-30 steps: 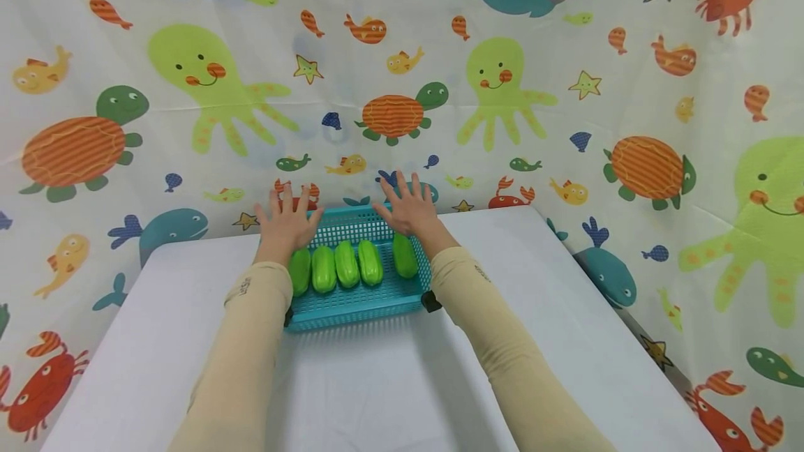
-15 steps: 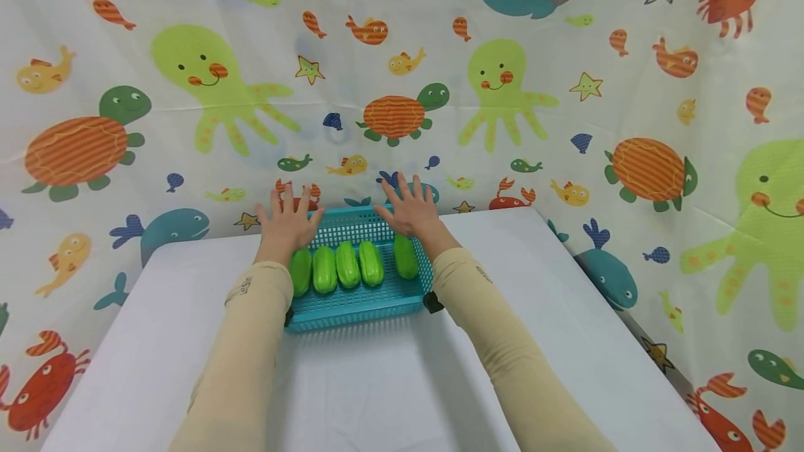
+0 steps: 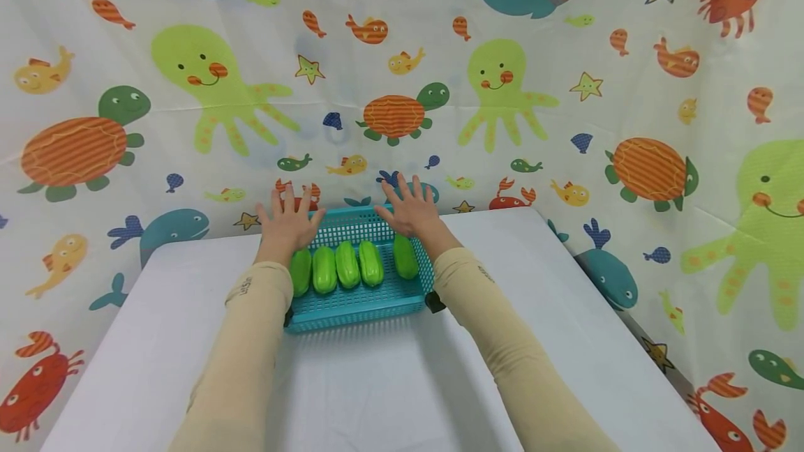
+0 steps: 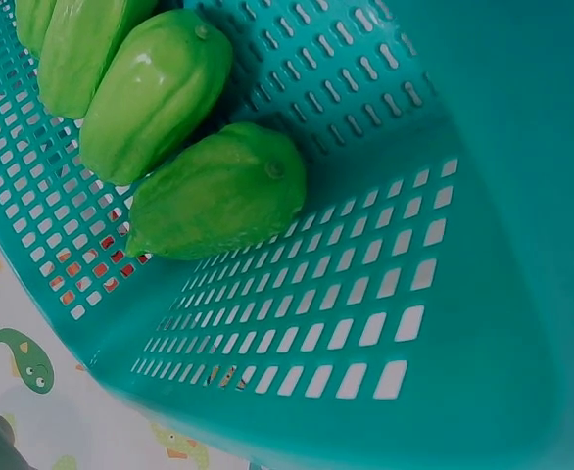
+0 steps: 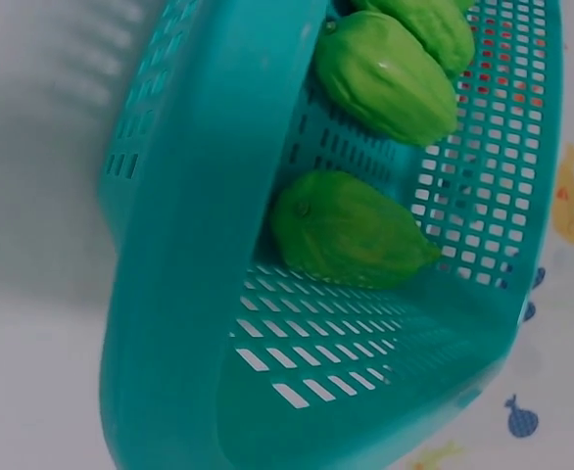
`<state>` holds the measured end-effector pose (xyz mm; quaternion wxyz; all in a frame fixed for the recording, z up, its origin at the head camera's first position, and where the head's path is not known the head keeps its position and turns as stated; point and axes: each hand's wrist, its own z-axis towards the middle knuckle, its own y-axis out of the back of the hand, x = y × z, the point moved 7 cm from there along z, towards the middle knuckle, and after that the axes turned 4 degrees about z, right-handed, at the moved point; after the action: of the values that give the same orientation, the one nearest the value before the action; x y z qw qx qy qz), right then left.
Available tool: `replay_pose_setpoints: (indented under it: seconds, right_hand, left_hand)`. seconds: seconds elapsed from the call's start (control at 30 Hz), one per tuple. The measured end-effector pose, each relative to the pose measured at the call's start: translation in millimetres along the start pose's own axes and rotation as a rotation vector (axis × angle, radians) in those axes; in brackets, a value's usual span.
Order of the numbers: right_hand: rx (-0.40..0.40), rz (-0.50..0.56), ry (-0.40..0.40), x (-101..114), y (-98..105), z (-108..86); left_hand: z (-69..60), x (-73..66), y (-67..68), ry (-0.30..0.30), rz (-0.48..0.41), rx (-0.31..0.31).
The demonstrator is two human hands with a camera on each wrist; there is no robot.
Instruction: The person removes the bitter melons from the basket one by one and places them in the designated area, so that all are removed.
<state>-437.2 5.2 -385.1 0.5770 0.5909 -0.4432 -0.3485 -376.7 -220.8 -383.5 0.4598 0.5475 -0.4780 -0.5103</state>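
A turquoise perforated plastic basket (image 3: 352,312) sits at the back of the table. Inside lie several glossy green ribbed fruits (image 3: 347,264) that look like small papayas, most side by side on the left, one (image 3: 405,257) apart at the right end. My left hand (image 3: 285,229), fingers spread, is over the basket's left end and partly covers the leftmost fruit. Over the right end is my right hand (image 3: 411,211), also with spread fingers. Neither holds anything; whether they touch the rim cannot be told. Both wrist views show the fruits (image 4: 218,191) and basket walls (image 5: 209,196) close up.
The basket stands on a white-covered table (image 3: 358,396). A white curtain (image 3: 389,33) printed with sea animals hangs behind the table and along its right side. A small black device (image 3: 434,302) sits under the right wrist.
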Motion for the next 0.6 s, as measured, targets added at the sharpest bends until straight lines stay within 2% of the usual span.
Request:
replay_pose_setpoints:
  seconds: [0.1,0.23,0.3,0.37,0.47,0.53,0.6]
  right_hand:
    - [0.041,-0.021,0.026,-3,-1,-0.7]
    - [0.102,-0.043,0.08,-4,0,-11.0]
    - [0.108,-0.035,0.11,-6,3,-19.5]
    - [0.105,-0.028,0.142,-7,7,-29.4]
    - [0.083,-0.012,0.203,-9,10,-41.2]
    - [0.071,0.009,0.235,-9,10,-47.1]
    - [0.058,0.045,0.272,-7,10,-51.1]
  left_hand:
    - [-1.5,0.0,-1.1,-0.029,-0.001,0.035]
    - [-8.0,7.1,-3.3,-0.087,-0.013,0.095]
    - [-12.5,11.9,-3.7,-0.121,-0.035,0.094]
    - [-17.8,18.2,-3.9,-0.146,-0.07,0.062]
    - [-28.2,26.8,-6.2,-0.188,-0.115,-0.019]
    - [-36.3,32.4,-8.5,-0.2,-0.162,-0.068]
    - [-44.5,39.1,-11.5,-0.186,-0.218,-0.102]
